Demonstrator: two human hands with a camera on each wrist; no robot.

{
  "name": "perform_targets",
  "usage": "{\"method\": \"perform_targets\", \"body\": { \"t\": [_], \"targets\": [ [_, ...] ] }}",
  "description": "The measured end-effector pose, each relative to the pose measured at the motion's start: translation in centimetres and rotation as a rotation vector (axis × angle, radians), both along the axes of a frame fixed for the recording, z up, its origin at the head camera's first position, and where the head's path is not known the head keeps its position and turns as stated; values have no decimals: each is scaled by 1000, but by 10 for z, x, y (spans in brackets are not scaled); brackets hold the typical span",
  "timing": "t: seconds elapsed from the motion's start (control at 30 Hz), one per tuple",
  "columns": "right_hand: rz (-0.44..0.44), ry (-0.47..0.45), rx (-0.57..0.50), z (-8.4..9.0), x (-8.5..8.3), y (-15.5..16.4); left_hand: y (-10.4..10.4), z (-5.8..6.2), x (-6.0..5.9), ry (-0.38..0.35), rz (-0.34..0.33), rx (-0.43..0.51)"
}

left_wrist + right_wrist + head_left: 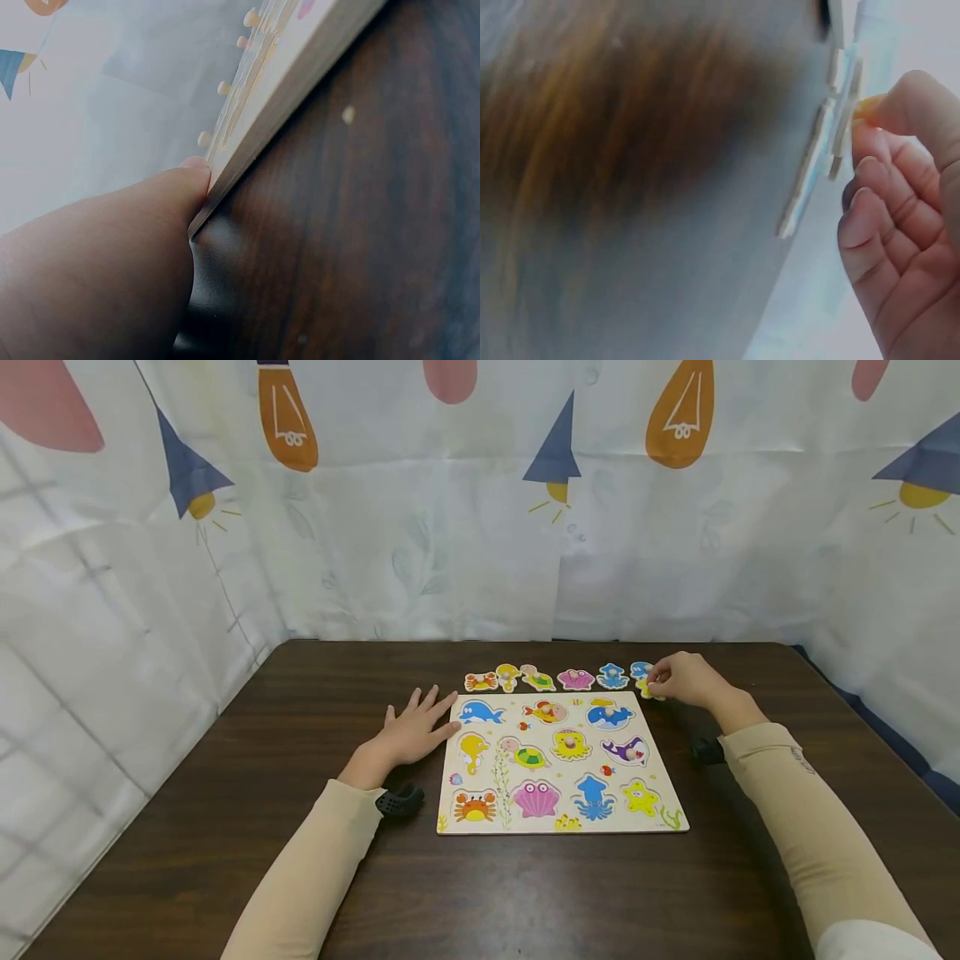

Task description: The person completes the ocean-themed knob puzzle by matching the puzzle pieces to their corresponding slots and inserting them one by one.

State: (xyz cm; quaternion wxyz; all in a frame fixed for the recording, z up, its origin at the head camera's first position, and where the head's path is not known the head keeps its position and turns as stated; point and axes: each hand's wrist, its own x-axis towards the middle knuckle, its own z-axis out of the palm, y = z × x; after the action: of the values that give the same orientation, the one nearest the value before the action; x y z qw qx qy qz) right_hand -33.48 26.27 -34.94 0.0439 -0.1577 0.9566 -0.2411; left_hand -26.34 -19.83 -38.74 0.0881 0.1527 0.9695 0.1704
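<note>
Wooden and pale, a puzzle board (561,765) lies flat at the middle of a dark brown surface (225,827). Sea-animal pictures fill it: a blue dolphin, a seahorse, a turtle, a crab, a pink shell, a squid, a yellow starfish.

Just beyond the board's far edge runs a row of loose pieces: a crab piece (481,681), a seahorse piece (507,676), a turtle piece (537,677), a pink shell piece (576,679) and a blue piece (612,677).

At the right end of that row, the right hand (681,679) curls its fingers round a blue and yellow piece (642,678), near the board's far right corner. Its grip is a pinch: in the right wrist view the fingertips (870,142) close on the piece's small peg, with thin pieces seen edge-on beside them. Whether the piece is lifted or resting, I cannot tell.

The left hand (411,733) lies flat on the surface with fingers spread and straight, holding nothing. Its fingertips touch the board's left edge near the far corner; the left wrist view shows a finger (161,199) pressed against that edge.

Both arms wear beige sleeves. A white curtain (420,527) printed with light bulbs and blue cones hangs behind.
</note>
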Motion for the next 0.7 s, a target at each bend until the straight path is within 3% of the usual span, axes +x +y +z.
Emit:
{"method": "perform_targets", "body": {
  "t": [0.7],
  "targets": [
    [107, 78, -37, 14, 38, -14, 2, 5, 3, -14, 7, -1]
  ]
}}
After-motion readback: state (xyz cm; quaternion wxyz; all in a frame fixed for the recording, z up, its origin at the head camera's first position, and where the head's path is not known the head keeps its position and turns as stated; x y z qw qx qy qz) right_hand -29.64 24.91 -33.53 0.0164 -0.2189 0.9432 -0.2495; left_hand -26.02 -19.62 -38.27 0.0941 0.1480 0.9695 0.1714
